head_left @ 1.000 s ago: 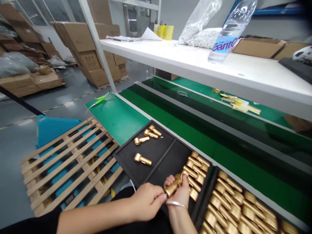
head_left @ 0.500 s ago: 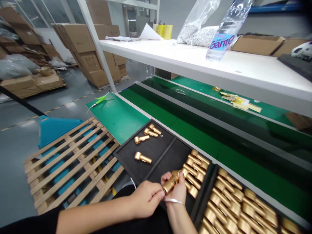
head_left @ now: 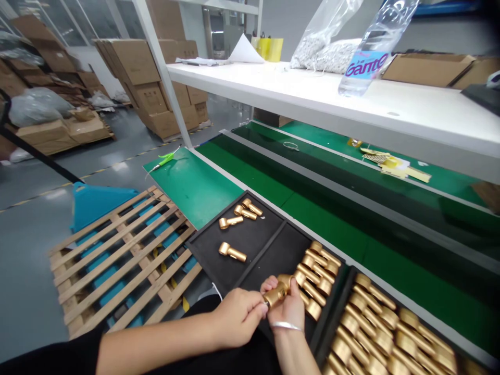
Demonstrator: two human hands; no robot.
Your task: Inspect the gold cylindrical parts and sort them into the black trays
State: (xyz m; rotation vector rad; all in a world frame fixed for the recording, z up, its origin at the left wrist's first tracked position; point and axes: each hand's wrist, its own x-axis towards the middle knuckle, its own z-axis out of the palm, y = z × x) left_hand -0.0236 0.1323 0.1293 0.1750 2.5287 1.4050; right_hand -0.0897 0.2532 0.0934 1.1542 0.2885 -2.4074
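Both my hands meet over the near edge of a black tray (head_left: 211, 255). My right hand (head_left: 289, 307) grips a gold cylindrical part (head_left: 276, 294), and my left hand (head_left: 236, 317) pinches its near end with the fingertips. A silver bangle circles my right wrist. Just right of the held part lie neat rows of gold parts (head_left: 318, 268) in the tray's right compartment. Several loose gold parts (head_left: 234, 224) lie in the left compartment. A second black tray (head_left: 390, 325) packed with gold parts sits at the lower right.
A green conveyor belt (head_left: 332, 208) runs behind the trays under a white shelf (head_left: 332, 99) holding a water bottle (head_left: 369, 49), a plastic bag and cardboard boxes. A wooden pallet (head_left: 117, 260) over a blue pallet jack lies on the floor at left, with stacked cartons beyond.
My hands stay together on the gold part, which has shifted only slightly between the fingers. The view has drifted a little to the left.
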